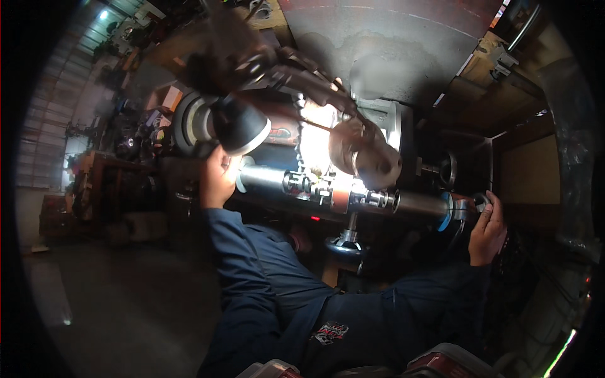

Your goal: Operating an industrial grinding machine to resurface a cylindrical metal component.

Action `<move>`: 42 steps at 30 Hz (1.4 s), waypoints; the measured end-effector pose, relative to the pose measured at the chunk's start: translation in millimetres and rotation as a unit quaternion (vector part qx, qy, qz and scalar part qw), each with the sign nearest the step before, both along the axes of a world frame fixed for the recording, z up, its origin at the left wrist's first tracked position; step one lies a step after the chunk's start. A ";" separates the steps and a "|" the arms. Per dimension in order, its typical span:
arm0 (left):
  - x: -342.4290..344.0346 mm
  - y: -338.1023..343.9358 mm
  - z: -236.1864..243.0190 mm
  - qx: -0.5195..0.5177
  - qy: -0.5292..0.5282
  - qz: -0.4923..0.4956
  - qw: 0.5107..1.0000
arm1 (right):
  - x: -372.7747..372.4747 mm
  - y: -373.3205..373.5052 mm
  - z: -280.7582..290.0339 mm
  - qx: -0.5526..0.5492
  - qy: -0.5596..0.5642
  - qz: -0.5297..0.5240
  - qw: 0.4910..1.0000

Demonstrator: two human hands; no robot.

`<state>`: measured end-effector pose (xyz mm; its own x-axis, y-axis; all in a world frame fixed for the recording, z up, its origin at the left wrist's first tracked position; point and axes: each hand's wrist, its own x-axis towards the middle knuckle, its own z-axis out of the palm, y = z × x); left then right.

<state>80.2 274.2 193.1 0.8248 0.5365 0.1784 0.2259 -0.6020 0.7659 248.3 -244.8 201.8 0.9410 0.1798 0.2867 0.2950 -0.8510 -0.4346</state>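
Note:
A machine holds a bright metal assembly (334, 190) lying level across it. Its left part is a shiny cylinder (268, 178) with a pale round flange (244, 174) on the outer end. My left hand (216, 181) is at that flange, fingers bent and thumb against its edge; what lies between them is hidden. On the right, a duller metal cylinder (422, 206) ends in a blue ring (447, 212) and a metal clamp-like fitting (461, 210). Beyond this, my right hand (488, 230) has thumb and fingers round a small round metal knob (481, 200).
A lamp with a cone-shaped shade (242, 126) hangs close above my left hand. Blurred dark machine parts (296, 75) and a rounded metal head (365, 154) overhang the assembly. One handwheel (346, 246) juts toward me; another wheel (449, 170) stands at the right.

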 end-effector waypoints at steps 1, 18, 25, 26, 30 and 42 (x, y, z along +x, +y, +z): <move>-1.1 1.4 0.0 0.036 0.062 0.038 0.997 | -5.4 -1.6 -4.4 0.039 -0.044 0.011 0.998; -61.3 -153.7 -21.1 0.059 -0.375 0.095 0.920 | -40.0 -12.9 -41.2 0.116 -0.126 0.022 0.985; -58.7 -273.2 -95.1 0.088 -0.114 -0.026 0.989 | -37.4 -11.8 -39.6 0.100 -0.144 0.022 0.984; -54.0 -276.2 -103.6 0.131 -0.053 -0.026 0.990 | -37.5 -11.3 -39.6 0.089 -0.139 0.018 0.986; -43.9 -274.3 -138.8 0.127 -0.071 -0.019 0.989 | -37.6 -9.8 -39.7 0.098 -0.142 0.013 0.985; -31.7 -211.9 -68.2 0.066 -0.253 0.157 0.952 | -33.7 -11.6 -37.5 0.093 -0.187 0.012 0.978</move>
<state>48.5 62.4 124.9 0.4176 0.6886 0.5929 0.0331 -0.6636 0.7473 214.6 -256.4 164.3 0.7602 0.1131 0.6398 0.4823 -0.7580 -0.4391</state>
